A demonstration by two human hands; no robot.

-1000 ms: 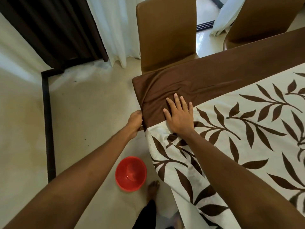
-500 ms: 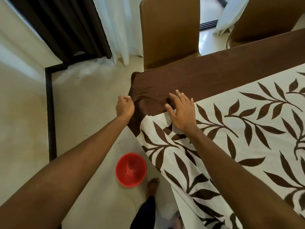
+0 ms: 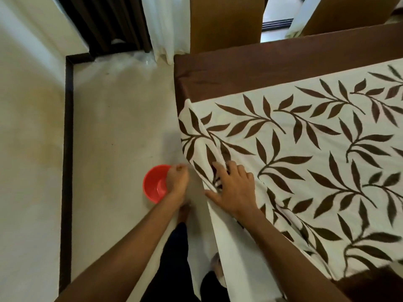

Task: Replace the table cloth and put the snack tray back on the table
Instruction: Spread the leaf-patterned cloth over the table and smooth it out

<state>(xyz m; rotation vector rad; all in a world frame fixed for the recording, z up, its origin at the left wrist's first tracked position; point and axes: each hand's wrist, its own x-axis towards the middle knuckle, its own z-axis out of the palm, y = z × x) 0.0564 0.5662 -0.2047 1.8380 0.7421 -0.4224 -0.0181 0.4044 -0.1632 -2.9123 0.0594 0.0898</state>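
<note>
Tablecloth [image 3: 305,149]: white with brown leaf print, spread over the table top; near edge hangs down toward the floor [image 3: 109,127]
Brown band [image 3: 261,68]: runs along the far side of the leaf print and drops over the table corner; cannot tell if it is the same cloth or one beneath
Ruck: a ridge of gathered cloth rises at the near corner, running up from the right hand
Right hand [image 3: 235,188]: palm down on the cloth at the table edge, fingers bent with tips pushed into the ruck, thumb stretched out over the hanging edge; pressing, no clear grasp
Left hand [image 3: 177,182]: fingers curled in, just beside the hanging edge; cannot tell if it pinches the hem
Red bowl [image 3: 154,184]: on the floor, partly behind the left hand
Bare foot [image 3: 183,212]: on the floor below the left wrist
Chair [image 3: 224,22]: tan back against the far side of the table
White curtain [image 3: 168,25]: hangs left of the chair
</note>
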